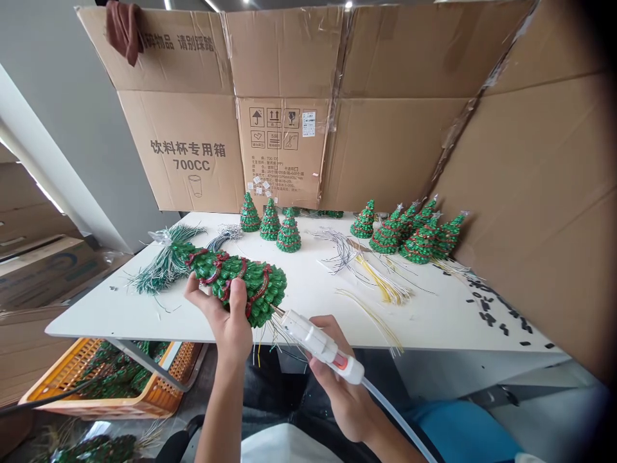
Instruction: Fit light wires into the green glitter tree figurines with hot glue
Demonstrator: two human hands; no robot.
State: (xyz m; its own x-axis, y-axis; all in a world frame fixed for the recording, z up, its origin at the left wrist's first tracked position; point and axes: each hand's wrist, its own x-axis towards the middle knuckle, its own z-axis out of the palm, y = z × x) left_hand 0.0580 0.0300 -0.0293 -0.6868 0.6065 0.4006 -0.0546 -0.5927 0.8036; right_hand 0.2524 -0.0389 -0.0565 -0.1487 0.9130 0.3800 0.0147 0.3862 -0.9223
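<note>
A green tree figure with red garlands (pixel 255 283) lies tilted on its side in my left hand (pixel 229 318), its tip to the left and its base to the right. My right hand (pixel 337 379) is wrapped round a white handheld tool (pixel 315 341) with a pale cord at its rear. The tool's thin metal tip reaches the underside of the tree's base. Thin wires hang below that base. Behind the held tree, a bundle of green and white wires (pixel 161 270) lies on the white table (pixel 308 283).
Small green trees (pixel 288 231) stand at the table's back, with larger star-topped ones (pixel 418 243) to the right. Yellow and white wires (pixel 385 283) and black pieces (pixel 488 318) lie on the right. Cardboard (pixel 289 58) walls the back; an orange crate (pixel 110 406) sits lower left.
</note>
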